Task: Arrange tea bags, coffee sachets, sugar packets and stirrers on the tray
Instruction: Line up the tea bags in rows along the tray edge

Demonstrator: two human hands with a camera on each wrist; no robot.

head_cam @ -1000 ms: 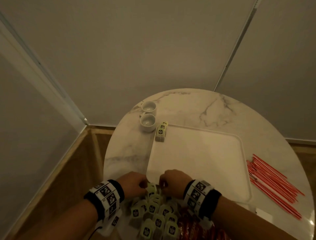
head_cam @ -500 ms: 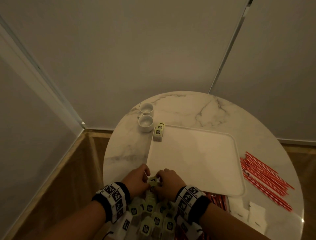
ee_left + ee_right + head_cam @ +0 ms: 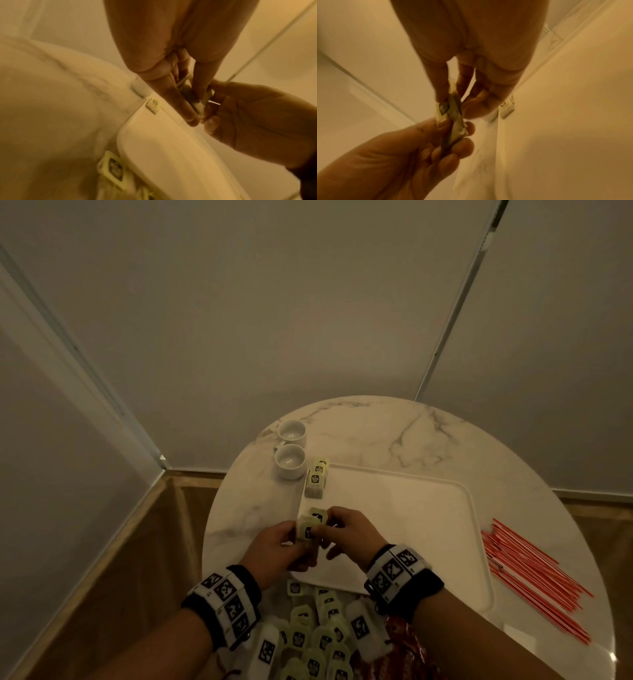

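Note:
My two hands hold a small bunch of pale green tea bags (image 3: 309, 527) between them, just above the near-left part of the white tray (image 3: 411, 529). My left hand (image 3: 289, 546) grips the bunch (image 3: 453, 121) from below and the left. My right hand (image 3: 337, 529) pinches the bunch's upper end (image 3: 197, 101) with thumb and fingers. A short row of tea bags (image 3: 317, 479) lies at the tray's far-left corner. A loose pile of tea bags (image 3: 318, 638) sits on the table at the near edge, between my wrists.
Two white cups (image 3: 290, 461) stand on the round marble table (image 3: 394, 433), left of the tray's far corner. Red stirrers (image 3: 534, 577) lie in a heap to the right of the tray. Red sachets (image 3: 400, 642) show under my right wrist. Walls close in behind the table.
Both hands have risen from the near pile with tea bags and moved forward over the tray's left side. The head view has tilted slightly.

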